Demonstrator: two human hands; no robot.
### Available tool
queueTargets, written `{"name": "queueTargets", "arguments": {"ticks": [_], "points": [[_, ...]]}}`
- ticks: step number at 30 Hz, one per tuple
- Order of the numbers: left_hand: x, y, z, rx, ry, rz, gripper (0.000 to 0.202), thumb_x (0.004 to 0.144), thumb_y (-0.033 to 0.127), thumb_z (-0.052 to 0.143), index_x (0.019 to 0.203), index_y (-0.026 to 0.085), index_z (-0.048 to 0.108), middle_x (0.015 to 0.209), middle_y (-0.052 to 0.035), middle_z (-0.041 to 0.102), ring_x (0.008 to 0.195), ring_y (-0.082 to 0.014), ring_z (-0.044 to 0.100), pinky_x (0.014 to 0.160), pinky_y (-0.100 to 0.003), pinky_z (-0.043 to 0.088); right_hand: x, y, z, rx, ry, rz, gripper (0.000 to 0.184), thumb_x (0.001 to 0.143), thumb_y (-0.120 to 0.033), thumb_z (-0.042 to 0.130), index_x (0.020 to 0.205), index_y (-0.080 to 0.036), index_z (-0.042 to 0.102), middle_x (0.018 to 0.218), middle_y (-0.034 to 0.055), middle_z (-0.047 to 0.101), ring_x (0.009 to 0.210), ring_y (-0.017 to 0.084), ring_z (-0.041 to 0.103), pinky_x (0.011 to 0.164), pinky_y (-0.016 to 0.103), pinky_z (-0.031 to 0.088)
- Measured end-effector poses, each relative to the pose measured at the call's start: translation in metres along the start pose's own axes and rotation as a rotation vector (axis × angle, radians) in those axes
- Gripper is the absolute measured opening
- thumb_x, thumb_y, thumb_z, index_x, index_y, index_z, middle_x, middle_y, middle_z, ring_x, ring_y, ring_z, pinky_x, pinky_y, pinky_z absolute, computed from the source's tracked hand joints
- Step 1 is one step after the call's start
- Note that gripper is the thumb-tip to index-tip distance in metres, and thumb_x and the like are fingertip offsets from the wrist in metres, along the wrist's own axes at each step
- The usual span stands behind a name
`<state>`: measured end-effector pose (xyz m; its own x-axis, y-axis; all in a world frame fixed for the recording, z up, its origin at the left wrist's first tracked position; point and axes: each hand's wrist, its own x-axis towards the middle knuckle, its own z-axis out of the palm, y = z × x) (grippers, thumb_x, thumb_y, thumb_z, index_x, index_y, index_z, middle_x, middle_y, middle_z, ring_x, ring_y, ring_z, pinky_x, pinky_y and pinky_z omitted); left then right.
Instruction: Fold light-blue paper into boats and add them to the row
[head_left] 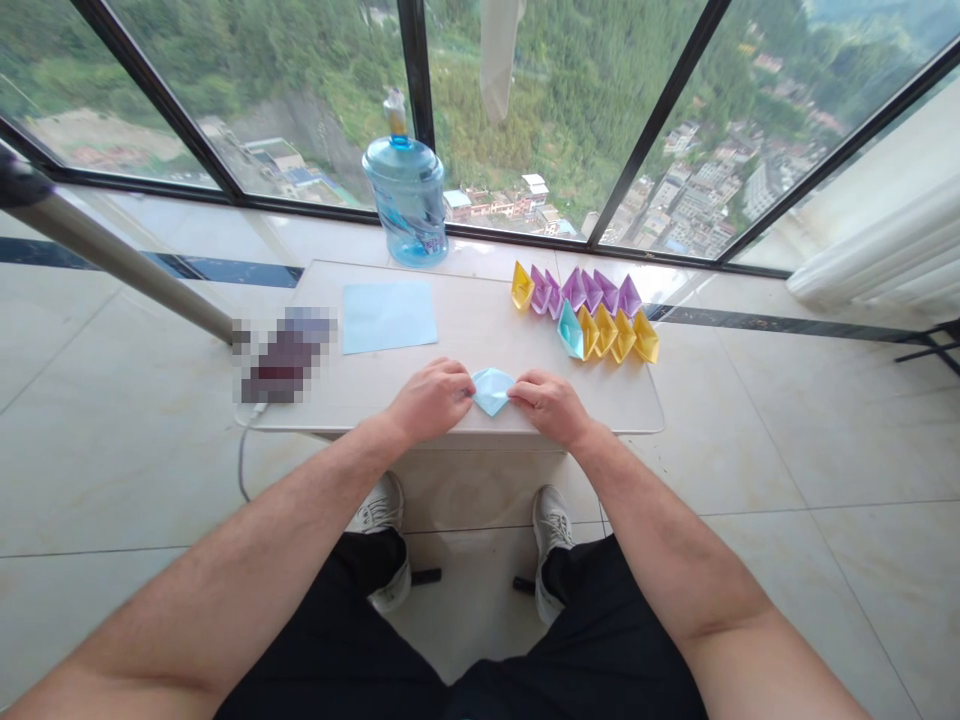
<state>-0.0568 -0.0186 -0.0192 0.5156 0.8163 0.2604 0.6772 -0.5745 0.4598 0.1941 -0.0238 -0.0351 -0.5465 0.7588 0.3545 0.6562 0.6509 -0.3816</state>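
A small folded piece of light blue paper (492,389) lies near the front edge of the low beige table (480,330). My left hand (431,398) pinches its left side with curled fingers. My right hand (550,404) pinches its right side the same way. Both hands rest on the tabletop. A flat sheet of light blue paper (388,315) lies further back on the left. Several finished paper boats (589,310) in yellow, purple and one teal stand in two rows at the back right.
A blue water jug (407,200) stands on the sill behind the table. A blurred dark object (287,355) with a cable sits at the table's left end. A metal pole (112,255) slants in from the left. My feet rest under the table on tile.
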Motion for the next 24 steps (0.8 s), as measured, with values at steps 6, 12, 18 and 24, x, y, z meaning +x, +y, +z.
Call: {"name": "queueTargets", "arguments": {"ticks": [6, 12, 18, 24], "points": [[-0.001, 0.010, 0.001, 0.040, -0.006, 0.165, 0.022, 0.086, 0.020, 0.062, 0.104, 0.020, 0.075, 0.101, -0.0070, 0.071, 0.097, -0.0223, 0.062, 0.095, -0.036, 0.050, -0.001, 0.001, -0.003, -0.063, -0.046, -0.064, 0.024, 0.099, -0.020, 0.055, 0.106, -0.028, 0.076, 0.101, 0.0055, 0.071, 0.094, 0.017, 0.062, 0.086, 0.028, 0.048], [0.001, 0.015, -0.002, 0.102, -0.098, 0.181, 0.024, 0.093, 0.022, 0.056, 0.107, 0.021, 0.076, 0.102, -0.0068, 0.073, 0.097, -0.0228, 0.064, 0.095, -0.039, 0.049, 0.003, -0.002, -0.006, -0.003, -0.062, -0.036, 0.018, 0.095, -0.027, 0.064, 0.107, -0.025, 0.076, 0.104, 0.0059, 0.072, 0.098, 0.019, 0.064, 0.090, 0.030, 0.050], [-0.001, 0.021, 0.000, 0.187, -0.123, 0.172, 0.028, 0.096, 0.023, 0.051, 0.112, 0.022, 0.074, 0.102, -0.0076, 0.070, 0.100, -0.0249, 0.060, 0.092, -0.041, 0.048, 0.004, -0.004, -0.006, 0.003, -0.076, -0.029, 0.019, 0.092, -0.034, 0.068, 0.106, -0.026, 0.078, 0.103, 0.0076, 0.071, 0.094, 0.020, 0.066, 0.084, 0.031, 0.051], [-0.003, 0.025, 0.006, 0.213, -0.125, 0.159, 0.026, 0.096, 0.018, 0.049, 0.108, 0.017, 0.072, 0.099, -0.0094, 0.069, 0.095, -0.0235, 0.060, 0.092, -0.039, 0.049, 0.004, -0.003, -0.006, 0.077, -0.075, -0.013, 0.018, 0.092, -0.027, 0.067, 0.107, -0.025, 0.077, 0.103, 0.0078, 0.072, 0.094, 0.020, 0.067, 0.086, 0.031, 0.052]]}}
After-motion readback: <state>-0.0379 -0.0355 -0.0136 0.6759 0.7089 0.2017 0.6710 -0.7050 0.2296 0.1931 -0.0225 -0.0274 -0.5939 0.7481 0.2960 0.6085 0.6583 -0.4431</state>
